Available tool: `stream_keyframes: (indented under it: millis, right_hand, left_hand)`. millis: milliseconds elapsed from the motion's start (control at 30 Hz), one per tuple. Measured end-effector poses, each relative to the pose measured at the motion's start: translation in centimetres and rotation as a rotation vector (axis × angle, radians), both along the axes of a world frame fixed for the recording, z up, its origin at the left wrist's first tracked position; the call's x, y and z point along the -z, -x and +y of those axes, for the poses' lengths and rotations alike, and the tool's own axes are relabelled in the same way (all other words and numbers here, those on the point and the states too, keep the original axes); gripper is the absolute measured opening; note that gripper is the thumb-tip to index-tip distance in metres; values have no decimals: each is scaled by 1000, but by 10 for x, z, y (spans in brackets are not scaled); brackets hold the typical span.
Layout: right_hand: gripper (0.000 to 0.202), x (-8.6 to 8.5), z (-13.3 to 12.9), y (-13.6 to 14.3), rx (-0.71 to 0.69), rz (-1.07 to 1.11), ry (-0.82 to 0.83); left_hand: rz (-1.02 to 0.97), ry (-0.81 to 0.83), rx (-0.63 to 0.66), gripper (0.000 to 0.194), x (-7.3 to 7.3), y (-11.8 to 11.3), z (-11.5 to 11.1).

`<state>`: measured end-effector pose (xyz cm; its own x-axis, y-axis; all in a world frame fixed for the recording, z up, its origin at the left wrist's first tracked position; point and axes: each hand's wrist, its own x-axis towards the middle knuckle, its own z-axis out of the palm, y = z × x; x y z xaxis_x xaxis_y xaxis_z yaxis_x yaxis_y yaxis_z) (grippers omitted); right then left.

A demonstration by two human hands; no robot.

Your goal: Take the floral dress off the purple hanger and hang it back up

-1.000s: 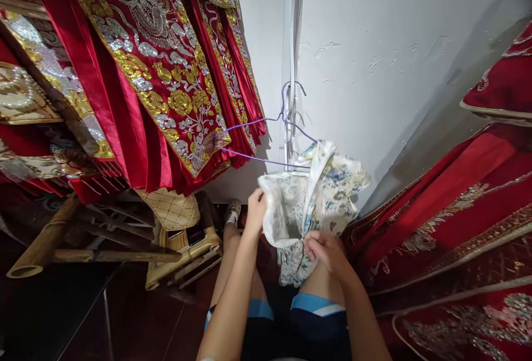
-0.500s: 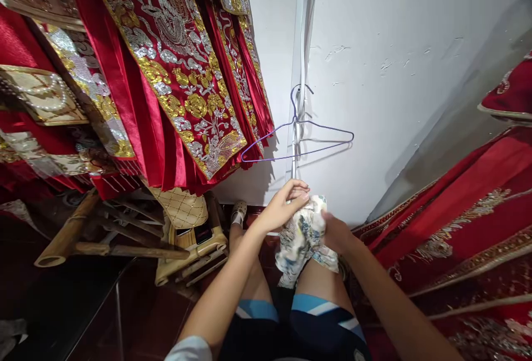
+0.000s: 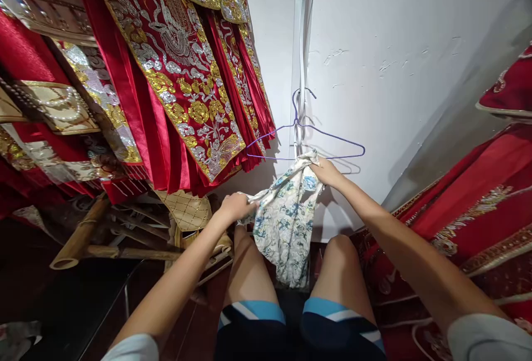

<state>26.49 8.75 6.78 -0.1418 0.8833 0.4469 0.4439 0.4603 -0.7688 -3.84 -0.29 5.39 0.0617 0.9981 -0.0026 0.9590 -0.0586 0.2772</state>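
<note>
White wall, hanging red robes

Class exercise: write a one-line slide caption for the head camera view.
Both hands, left hand and right hand, hold a floral garment below a purple wire hanger.

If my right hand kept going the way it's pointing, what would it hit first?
Probably the purple hanger: the right hand, gripping the floral cloth, points up-left at its bottom wire, with the white wall behind. Depth is unclear.
</note>
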Motion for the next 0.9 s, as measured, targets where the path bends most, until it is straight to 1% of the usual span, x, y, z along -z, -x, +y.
stream_keyframes:
  millis: [67, 133, 167, 267, 333, 400, 433, 467, 533, 567, 600, 633, 700, 733, 767, 800, 833, 900]
  right_hand:
    - [24, 7, 7, -3, 37, -16, 19]
    - [21, 8, 5, -11, 85, -14, 4]
    - [22, 7, 2, -16, 116, -15, -8]
    - [25, -3, -10, -31, 211, -22, -14]
    - [25, -10, -17, -38, 250, -26, 16]
    - [25, -14, -23, -40, 245, -18, 47]
    - [23, -14, -26, -40, 224, -8, 60]
    - [21, -14, -28, -40, 199, 8, 73]
    - [17, -15, -33, -40, 145, 41, 67]
    - [20, -16, -35, -41, 146, 51, 34]
    - [32, -17, -36, -44, 177, 57, -20]
    - [50, -20, -36, -48, 235, 61, -85]
    - [88, -28, -32, -60, 391, 60, -184]
    - [100, -32, -29, -67, 456, 47, -193]
    - [104, -36, -24, -73, 486, 24, -178]
    - [100, -40, -19, -79, 488, -5, -157]
    - [91, -43, -14, -83, 471, -36, -137]
    - [59, -48, -6, -90, 419, -89, -105]
  left_hand:
    - [-71, -91, -60, 32, -5, 11, 7]
    - [-187, -227, -72, 16, -8, 17, 11]
    - [-262, -295, -53, 14, -9, 18, 12]
    - [-541, -472, 85, 23, -15, 11, 17]
    - [-736, -555, 162, 24, -22, -1, 23]
    - [-904, -582, 209, 22, -33, -16, 32]
    - [-980, -560, 228, 21, -40, -24, 38]
    - [-1049, -501, 248, 21, -48, -29, 44]
    - [-1161, -284, 291, 22, -62, -37, 57]
    - [-1203, -159, 310, 24, -68, -38, 64]
    - [-1239, -56, 321, 25, -73, -38, 69]
    - [-1270, 10, 318, 25, -76, -36, 74]
    - [-1314, 40, 280, 24, -79, -32, 79]
    - [-1323, 31, 259, 24, -80, -30, 80]
    - [-1324, 25, 247, 24, -80, -28, 79]
    - [-1319, 29, 250, 24, -81, -26, 78]
    - [-1312, 44, 266, 25, -83, -25, 76]
    - [-1298, 83, 304, 23, -88, -21, 73]
